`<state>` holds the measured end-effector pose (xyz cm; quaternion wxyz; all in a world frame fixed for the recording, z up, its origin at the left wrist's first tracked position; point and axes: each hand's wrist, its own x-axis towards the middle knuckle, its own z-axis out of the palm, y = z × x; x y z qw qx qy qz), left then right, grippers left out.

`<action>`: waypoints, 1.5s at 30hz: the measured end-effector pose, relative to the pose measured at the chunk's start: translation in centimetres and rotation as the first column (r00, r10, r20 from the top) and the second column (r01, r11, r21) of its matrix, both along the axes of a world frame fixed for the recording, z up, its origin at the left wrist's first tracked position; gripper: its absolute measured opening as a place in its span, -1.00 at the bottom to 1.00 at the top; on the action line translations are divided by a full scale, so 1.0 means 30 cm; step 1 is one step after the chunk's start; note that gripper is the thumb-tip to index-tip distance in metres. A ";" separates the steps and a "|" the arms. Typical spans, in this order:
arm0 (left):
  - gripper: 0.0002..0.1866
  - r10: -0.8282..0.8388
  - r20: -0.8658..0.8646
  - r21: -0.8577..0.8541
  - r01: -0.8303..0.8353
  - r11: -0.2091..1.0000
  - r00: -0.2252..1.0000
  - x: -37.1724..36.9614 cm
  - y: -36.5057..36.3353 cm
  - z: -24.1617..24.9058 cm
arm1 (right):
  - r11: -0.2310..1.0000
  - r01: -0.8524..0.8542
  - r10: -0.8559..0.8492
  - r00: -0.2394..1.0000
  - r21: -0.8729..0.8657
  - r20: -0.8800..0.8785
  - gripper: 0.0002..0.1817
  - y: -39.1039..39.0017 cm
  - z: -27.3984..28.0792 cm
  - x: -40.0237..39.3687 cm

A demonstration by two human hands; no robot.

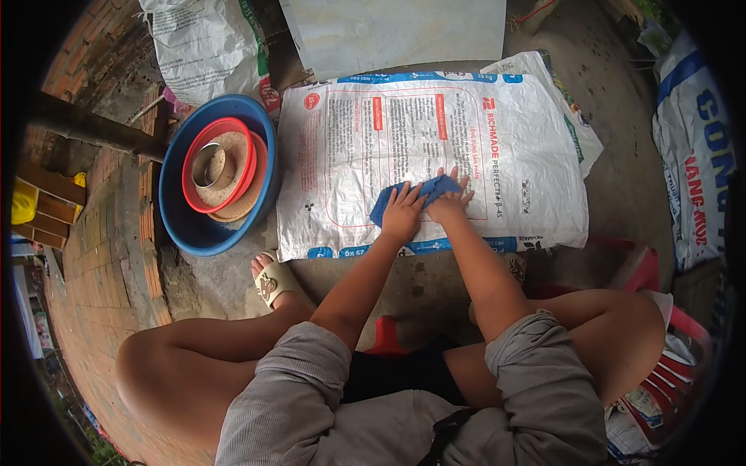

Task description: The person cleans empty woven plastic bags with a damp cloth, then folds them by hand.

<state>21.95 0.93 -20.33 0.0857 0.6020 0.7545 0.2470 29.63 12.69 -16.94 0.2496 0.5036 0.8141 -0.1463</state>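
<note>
Grey shirt [373, 435] with the sleeves rolled up sits closest to the camera, bare arms reaching away over one big white printed sack [334, 159] that's spread out flat. One blue cloth [435, 187] lies on the near part of that sack, a bit right of its middle, directly under both hands. Left hand [402, 214] covers the left part of it and the right hand [449, 203] is over the right end, with a strip of blue showing between them.

Count so far: two hands, one cloth, one sack under it, plus another sack [584, 132] poking out past the right edge. Off to the left there's one blue basin [177, 194] with one red bowl [189, 182] in it, and in that some grainy tan stuff and one metal ring-shaped container [225, 165]. Far side has one pale board [396, 35].

As for the hands, the left is flat and opened out, fingers spread, palm down on the cloth. Right one's also unclenched, fingers fanned, tips reaching past the cloth's far edge.
</note>
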 end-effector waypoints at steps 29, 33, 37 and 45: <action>-0.52 0.029 -0.051 -0.032 -0.031 0.999 0.998 -0.091 -0.025 -0.009 | 0.998 -0.055 0.053 0.993 0.013 0.105 -0.26 0.008 -0.040 0.005; -0.49 0.307 -0.110 -0.029 -0.312 0.950 0.945 -0.311 -0.143 -0.020 | 1.000 -0.014 0.016 0.995 0.021 -0.096 -0.24 0.011 -0.041 0.020; -0.44 0.667 -0.164 -0.022 -0.678 0.734 0.727 -0.504 -0.293 -0.054 | 1.000 -0.015 0.015 0.996 -0.001 -0.085 -0.24 0.008 -0.027 0.016; -0.43 0.749 0.441 0.176 -0.866 0.468 0.495 -0.503 -0.113 -0.012 | 0.994 0.085 -0.086 0.996 -0.073 -0.011 -0.21 0.037 0.048 -0.106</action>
